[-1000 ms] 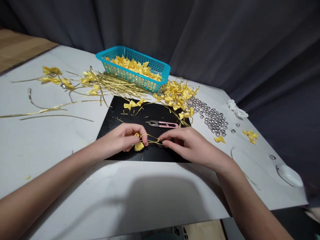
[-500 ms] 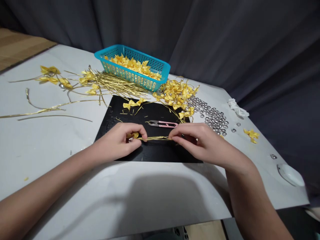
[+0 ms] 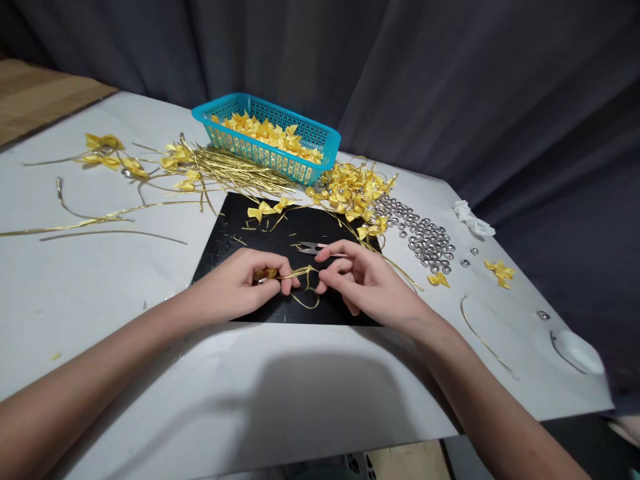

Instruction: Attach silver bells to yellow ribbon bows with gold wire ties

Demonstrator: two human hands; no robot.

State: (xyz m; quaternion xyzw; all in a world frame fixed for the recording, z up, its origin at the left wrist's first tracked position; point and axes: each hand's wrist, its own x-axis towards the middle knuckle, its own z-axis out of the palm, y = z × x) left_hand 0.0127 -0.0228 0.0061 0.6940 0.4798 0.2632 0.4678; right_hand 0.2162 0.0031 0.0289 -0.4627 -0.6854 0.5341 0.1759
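Gold cord [image 3: 299, 272] runs between my two hands above a black mat [image 3: 260, 308]. My left hand [image 3: 246, 279] is closed round its left part, with a yellow bow [image 3: 270, 273] and a bit of silver partly hidden in the fingers. My right hand [image 3: 360, 279] pinches the cord's right end between thumb and fingers, where a small knot or loop shows. A thin loop of cord hangs below. Thread snips [image 3: 311, 248] with pink handles lie behind, partly covered by my right hand.
A teal basket [image 3: 320, 175] of yellow bows stands at the back, with gold cords [image 3: 235, 170] beside it. Finished-looking bows with cords [image 3: 353, 187] are heaped right of it. Silver beads [image 3: 430, 243], a white cloth [image 3: 473, 219] and a white computer mouse [image 3: 577, 352] lie right.
My right hand has moved left, closer to my left hand, and turned with its fingers more spread. The cord between them is now shorter, with a loop hanging down.
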